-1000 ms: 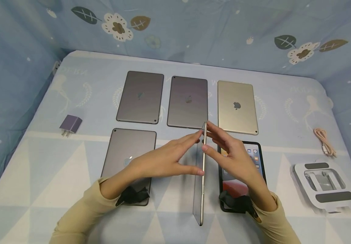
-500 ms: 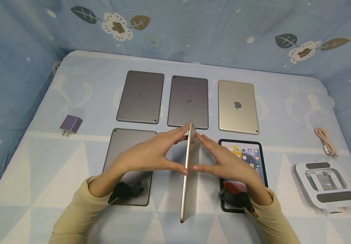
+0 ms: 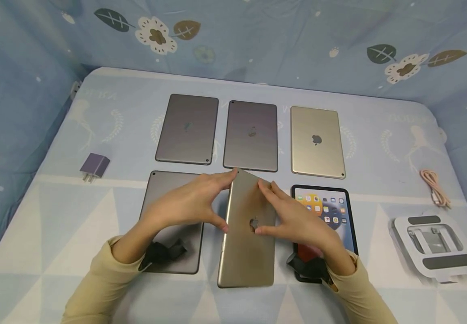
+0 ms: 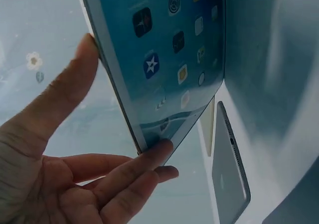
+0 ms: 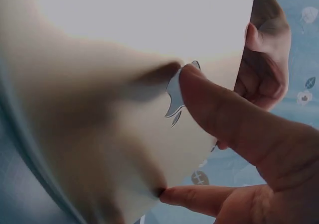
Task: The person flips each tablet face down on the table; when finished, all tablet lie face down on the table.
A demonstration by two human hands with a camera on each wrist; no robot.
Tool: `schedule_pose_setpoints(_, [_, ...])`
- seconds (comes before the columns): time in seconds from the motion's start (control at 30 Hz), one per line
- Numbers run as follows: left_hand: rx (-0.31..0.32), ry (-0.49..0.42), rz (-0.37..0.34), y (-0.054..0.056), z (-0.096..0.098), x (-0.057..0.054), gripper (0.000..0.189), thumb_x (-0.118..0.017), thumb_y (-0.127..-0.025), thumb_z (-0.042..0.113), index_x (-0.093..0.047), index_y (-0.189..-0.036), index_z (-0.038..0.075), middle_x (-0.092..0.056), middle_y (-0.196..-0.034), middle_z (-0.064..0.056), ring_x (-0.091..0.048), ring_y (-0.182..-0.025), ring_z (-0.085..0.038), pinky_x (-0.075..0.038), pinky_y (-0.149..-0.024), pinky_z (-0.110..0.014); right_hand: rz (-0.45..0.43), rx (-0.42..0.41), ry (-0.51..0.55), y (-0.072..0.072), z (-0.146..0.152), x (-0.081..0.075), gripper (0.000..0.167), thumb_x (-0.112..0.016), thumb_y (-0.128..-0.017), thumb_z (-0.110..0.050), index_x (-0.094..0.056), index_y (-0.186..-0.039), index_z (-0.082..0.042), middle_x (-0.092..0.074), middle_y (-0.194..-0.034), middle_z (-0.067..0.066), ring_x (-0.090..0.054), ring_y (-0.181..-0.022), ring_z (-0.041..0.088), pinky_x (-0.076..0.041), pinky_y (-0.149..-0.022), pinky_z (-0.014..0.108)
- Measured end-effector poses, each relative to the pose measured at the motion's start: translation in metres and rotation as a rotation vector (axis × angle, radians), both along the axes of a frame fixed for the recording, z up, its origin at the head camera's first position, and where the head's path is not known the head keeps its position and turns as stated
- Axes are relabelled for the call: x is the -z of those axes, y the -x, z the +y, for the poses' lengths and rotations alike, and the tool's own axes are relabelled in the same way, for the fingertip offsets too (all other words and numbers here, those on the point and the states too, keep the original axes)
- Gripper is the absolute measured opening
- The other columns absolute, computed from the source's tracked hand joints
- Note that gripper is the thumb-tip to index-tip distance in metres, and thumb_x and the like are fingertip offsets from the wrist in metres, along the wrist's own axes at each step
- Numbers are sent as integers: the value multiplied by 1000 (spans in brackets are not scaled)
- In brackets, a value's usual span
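A gold tablet point(image 3: 247, 265) stands tilted above the table, its logo back turned up toward the head camera. My left hand point(image 3: 186, 202) grips its left edge near the far corner. In the left wrist view the thumb lies on the edge of the tablet point(image 4: 164, 50), fingers at the lit screen side with its app icons. My right hand point(image 3: 298, 222) touches the gold back with thumb and fingertips. In the right wrist view the thumb of the right hand point(image 5: 239, 124) rests on the logo, and the left hand point(image 5: 271, 55) shows beyond the tablet's edge.
A grey tablet point(image 3: 172, 252) lies under my left arm, a lit tablet point(image 3: 340, 229) under my right. Behind are two grey tablets point(image 3: 186, 135) point(image 3: 251, 139) and another gold one point(image 3: 316, 157). A purple plug point(image 3: 95, 165), coiled cable point(image 3: 433, 186) and white stand point(image 3: 446, 261) lie at the sides.
The tablet has moved left and turned from edge-on to showing its gold back. Both hands have shifted left; the right hand's fingers have moved from the edge region onto the back.
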State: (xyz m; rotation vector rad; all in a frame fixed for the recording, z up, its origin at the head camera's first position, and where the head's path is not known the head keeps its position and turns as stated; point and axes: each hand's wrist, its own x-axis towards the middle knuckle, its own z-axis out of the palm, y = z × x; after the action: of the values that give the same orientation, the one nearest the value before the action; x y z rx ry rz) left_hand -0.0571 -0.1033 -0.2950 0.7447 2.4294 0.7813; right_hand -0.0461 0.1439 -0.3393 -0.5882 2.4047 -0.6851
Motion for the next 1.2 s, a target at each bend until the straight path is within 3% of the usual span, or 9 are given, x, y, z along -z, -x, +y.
schedule_pose_setpoints(0.17, [25, 42, 29, 3, 3, 13, 113, -90, -63, 27, -24, -147, -10, -36, -151, -19, -40, -137, -30, -34, -112, -45, 24, 2, -46, -1, 0, 0, 95, -73, -82, -45, -23, -153, -8, -13, -156, 32, -23, -141, 48, -28, -110, 60])
schedule_pose_setpoints(0.4, [-21, 140, -70, 6, 7, 29, 111, -89, -66, 28, -23, -145, -15, -43, -145, -25, -42, -136, -33, -28, -114, -50, 28, 2, -119, -2, -2, 2, 87, -69, -83, -50, -35, -148, -3, -14, -156, 30, -19, -140, 55, -25, -110, 64])
schedule_pose_setpoints(0.53, [-27, 156, -52, 6, 8, 33, 106, -87, -69, 30, -27, -142, -17, -48, -140, -27, -48, -131, -35, -31, -112, -51, 21, -29, -125, -3, -2, 3, 87, -69, -84, -49, -33, -148, -1, -10, -157, 30, -15, -140, 56, -25, -109, 65])
schedule_pose_setpoints(0.6, [-36, 163, -41, 5, 9, 34, 98, -86, -70, 32, -36, -138, -16, -56, -131, -26, -56, -120, -36, -40, -106, -48, 20, -49, -120, -3, -2, 4, 88, -69, -84, -48, -32, -148, 0, -7, -157, 30, -11, -141, 56, -24, -110, 65])
schedule_pose_setpoints(0.7, [-43, 172, -25, 4, 10, 34, 75, -86, -70, 33, -54, -121, -12, -67, -106, -18, -63, -91, -26, -52, -82, -37, 28, -62, -117, -3, -2, 6, 88, -68, -85, -47, -32, -148, 1, -6, -157, 30, -8, -143, 53, -23, -111, 64])
schedule_pose_setpoints(0.8, [-42, 167, -10, 3, 11, 34, 53, -86, -69, 32, -60, -98, -3, -63, -80, -7, -49, -67, -15, -44, -60, -28, 39, -67, -114, -2, -3, 8, 87, -68, -85, -47, -32, -148, 1, -5, -157, 31, -6, -144, 52, -24, -111, 63])
schedule_pose_setpoints(0.93, [-55, 151, 4, 0, 14, 34, 45, -86, -70, 30, -59, -87, -1, -56, -71, -3, -42, -62, -12, -39, -55, -25, 57, -66, -105, -2, -3, 10, 85, -68, -85, -46, -33, -147, 2, -7, -156, 32, -7, -144, 51, -23, -112, 62])
schedule_pose_setpoints(1.0, [-68, 165, 14, -1, 16, 34, 45, -85, -71, 30, -59, -89, -2, -57, -73, -4, -47, -64, -14, -42, -58, -27, 57, -60, -94, -1, -2, 10, 84, -68, -86, -44, -34, -147, 2, -8, -157, 31, -8, -145, 48, -22, -113, 61])
schedule_pose_setpoints(1.2, [-71, 198, 91, -5, 38, 34, 66, -80, -78, 34, -56, -119, -11, -62, -118, -23, -65, -101, -33, -53, -86, -41, 73, -12, -27, 2, 14, 7, 79, -67, -88, -41, -34, -148, -2, -19, -157, 26, -23, -143, 43, -29, -111, 58])
